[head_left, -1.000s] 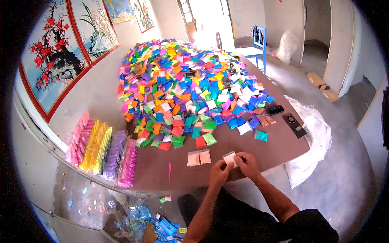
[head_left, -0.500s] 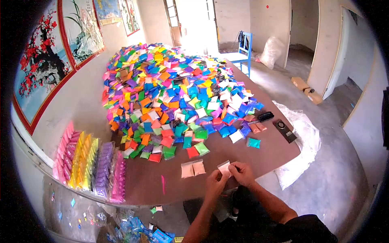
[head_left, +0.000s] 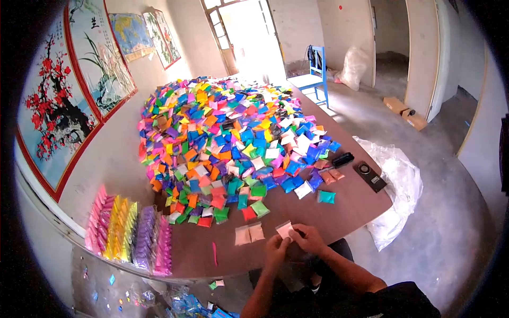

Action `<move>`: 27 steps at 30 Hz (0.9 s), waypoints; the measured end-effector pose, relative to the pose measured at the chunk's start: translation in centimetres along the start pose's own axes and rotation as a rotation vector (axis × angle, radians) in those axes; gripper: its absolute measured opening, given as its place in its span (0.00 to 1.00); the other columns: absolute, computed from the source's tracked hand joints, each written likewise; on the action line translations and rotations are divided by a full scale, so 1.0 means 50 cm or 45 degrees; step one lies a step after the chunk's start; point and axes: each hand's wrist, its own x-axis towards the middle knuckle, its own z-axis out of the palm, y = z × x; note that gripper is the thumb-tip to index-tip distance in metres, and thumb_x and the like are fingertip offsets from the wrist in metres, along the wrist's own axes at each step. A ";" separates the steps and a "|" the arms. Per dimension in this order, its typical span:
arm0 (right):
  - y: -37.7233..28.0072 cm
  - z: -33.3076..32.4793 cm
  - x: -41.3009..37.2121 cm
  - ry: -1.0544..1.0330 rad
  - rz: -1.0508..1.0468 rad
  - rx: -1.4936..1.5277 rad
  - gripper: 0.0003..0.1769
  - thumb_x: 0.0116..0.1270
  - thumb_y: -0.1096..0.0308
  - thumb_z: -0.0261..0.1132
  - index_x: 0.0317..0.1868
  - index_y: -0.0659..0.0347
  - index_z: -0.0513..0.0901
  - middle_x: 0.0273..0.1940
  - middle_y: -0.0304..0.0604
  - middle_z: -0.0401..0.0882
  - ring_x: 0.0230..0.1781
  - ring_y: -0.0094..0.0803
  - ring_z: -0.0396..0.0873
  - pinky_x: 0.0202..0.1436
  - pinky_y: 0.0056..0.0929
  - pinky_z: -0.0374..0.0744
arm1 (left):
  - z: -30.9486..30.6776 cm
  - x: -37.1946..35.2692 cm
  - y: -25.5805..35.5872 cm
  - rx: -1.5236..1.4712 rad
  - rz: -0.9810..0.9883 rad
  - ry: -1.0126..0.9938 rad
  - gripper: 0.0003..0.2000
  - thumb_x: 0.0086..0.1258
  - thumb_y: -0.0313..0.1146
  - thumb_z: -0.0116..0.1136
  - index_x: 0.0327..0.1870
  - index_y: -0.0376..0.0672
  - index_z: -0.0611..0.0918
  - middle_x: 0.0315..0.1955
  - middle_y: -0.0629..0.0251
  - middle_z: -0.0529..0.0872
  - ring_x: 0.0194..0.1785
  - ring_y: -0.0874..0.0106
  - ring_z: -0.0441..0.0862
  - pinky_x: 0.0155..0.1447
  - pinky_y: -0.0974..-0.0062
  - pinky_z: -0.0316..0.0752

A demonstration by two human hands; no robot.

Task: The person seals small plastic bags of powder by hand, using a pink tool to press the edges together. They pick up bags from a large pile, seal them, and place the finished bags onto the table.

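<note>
- The left hand [head_left: 277,248] and right hand [head_left: 308,238] are pinching a small clear plastic packet of pale powder [head_left: 284,228] over the brown table [head_left: 339,212].
- Two peach powder packets [head_left: 249,233] are lying at its 9 o'clock.

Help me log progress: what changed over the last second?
Little: the left hand and right hand stayed pinching the pale packet at the table edge; only the head view shifted. The two peach packets and colourful pile lay unmoved.

Head tilted up: left hand [head_left: 277,248], right hand [head_left: 307,238], pale packet [head_left: 284,229] sit lower, further left in view.
</note>
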 end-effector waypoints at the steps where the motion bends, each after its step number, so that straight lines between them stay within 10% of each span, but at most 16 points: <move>1: 0.000 -0.003 0.000 -0.004 0.006 0.007 0.15 0.77 0.61 0.66 0.53 0.66 0.86 0.38 0.47 0.88 0.37 0.29 0.84 0.42 0.31 0.82 | 0.005 -0.004 0.011 0.010 0.003 -0.003 0.13 0.78 0.34 0.64 0.53 0.32 0.84 0.42 0.60 0.90 0.44 0.73 0.87 0.48 0.74 0.81; 27: 0.033 0.005 0.006 -0.090 0.033 0.036 0.13 0.74 0.63 0.69 0.48 0.66 0.86 0.37 0.43 0.88 0.36 0.26 0.82 0.43 0.30 0.82 | -0.009 -0.009 -0.004 -0.141 0.041 -0.054 0.15 0.80 0.40 0.63 0.54 0.36 0.86 0.40 0.64 0.89 0.40 0.77 0.84 0.44 0.75 0.80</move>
